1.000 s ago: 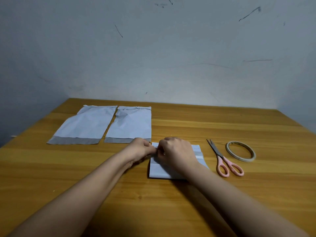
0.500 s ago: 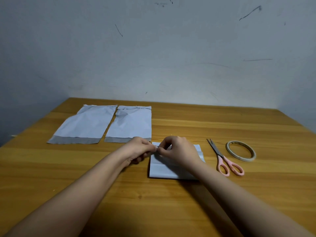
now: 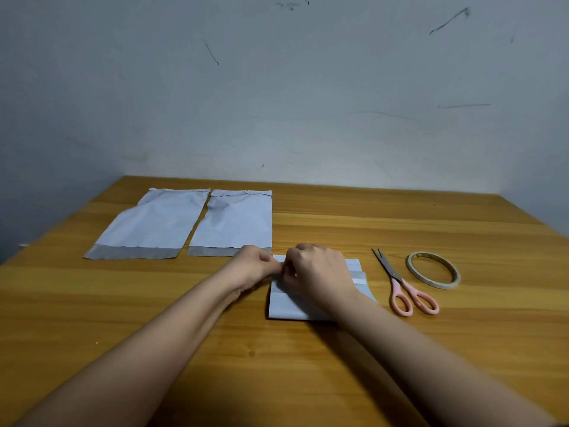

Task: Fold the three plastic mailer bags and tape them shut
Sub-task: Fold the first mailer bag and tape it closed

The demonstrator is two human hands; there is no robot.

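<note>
Step in hand: bag 1 of 3, fold made, closure being worked. The folded mailer lies on the table directly ahead, with the scissors just to its right and the tape roll beyond those.

Both hands meet at the mailer's far left corner. Left hand has fingers curled, tips pressed toward the edge. Right hand arches over the top, knuckles up, fingertips tucked down at the same spot. Both appear to pinch something small at the edge, probably an adhesive liner or a tape end; too small to tell which.

Forearms reach in from the lower corners and converge in a V.

2 flat mailers lie side by side at the far left, grey strips toward the person, not yet folded.

Judgement: next move calls for smoothing the flap down firmly along its width, then reaching for a flat bag.
</note>
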